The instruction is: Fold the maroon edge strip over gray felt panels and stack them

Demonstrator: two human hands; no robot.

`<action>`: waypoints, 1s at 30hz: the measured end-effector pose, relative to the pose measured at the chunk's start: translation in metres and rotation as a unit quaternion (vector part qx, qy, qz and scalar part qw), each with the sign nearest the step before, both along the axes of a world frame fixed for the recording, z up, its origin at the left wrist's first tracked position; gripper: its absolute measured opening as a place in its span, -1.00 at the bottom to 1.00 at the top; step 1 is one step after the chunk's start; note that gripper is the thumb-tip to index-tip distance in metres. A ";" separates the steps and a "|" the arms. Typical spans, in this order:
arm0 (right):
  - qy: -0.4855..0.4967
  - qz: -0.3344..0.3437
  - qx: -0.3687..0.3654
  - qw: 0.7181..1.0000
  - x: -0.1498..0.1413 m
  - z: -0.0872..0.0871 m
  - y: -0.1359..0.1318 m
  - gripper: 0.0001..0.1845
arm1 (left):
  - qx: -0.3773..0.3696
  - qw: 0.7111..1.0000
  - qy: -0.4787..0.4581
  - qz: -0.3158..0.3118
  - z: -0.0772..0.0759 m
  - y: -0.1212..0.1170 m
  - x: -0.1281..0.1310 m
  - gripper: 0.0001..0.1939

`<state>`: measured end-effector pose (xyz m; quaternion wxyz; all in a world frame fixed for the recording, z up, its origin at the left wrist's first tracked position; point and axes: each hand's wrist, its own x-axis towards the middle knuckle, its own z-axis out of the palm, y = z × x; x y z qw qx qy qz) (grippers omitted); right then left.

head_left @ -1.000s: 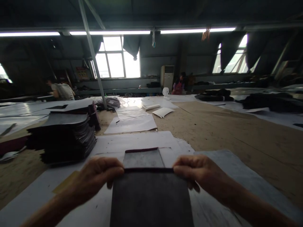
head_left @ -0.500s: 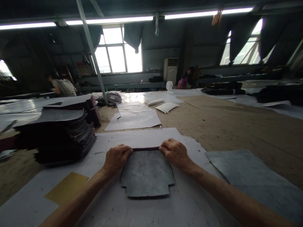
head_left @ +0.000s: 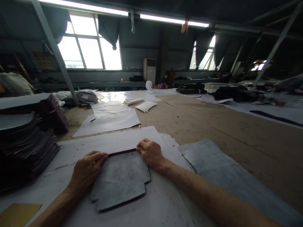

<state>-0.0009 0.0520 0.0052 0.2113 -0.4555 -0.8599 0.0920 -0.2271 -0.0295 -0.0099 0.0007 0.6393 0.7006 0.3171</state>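
A grey fabric panel with notched lower corners lies on white paper in front of me. Along its far edge runs a narrow dark maroon fold. My left hand pinches the left end of that folded edge, thumb and fingers together. At the right end, my right hand grips the same edge with its fingers closed. Between the two hands the fold shows as a straight strip. The panel's left side is partly covered by my left hand.
A tall stack of dark panels stands at the left. A yellow card lies at the lower left. To the right is a large grey sheet. White papers, a small white fan and dark cloth are farther back.
The view has swung to the right, so the panel and both hands appear farther left and the panel looks slightly turned. Both hands still hold its far edge.
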 end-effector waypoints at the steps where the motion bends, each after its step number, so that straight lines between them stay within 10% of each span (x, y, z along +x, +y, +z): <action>1: -0.005 -0.002 -0.003 1.000 -0.001 0.000 0.001 -0.79 | 0.000 1.000 0.002 -0.002 0.001 0.000 0.000 -0.63; 30: -0.045 0.028 0.206 0.977 -0.004 -0.015 0.004 -0.80 | 0.013 0.999 0.000 0.042 0.003 -0.004 -0.003 -0.72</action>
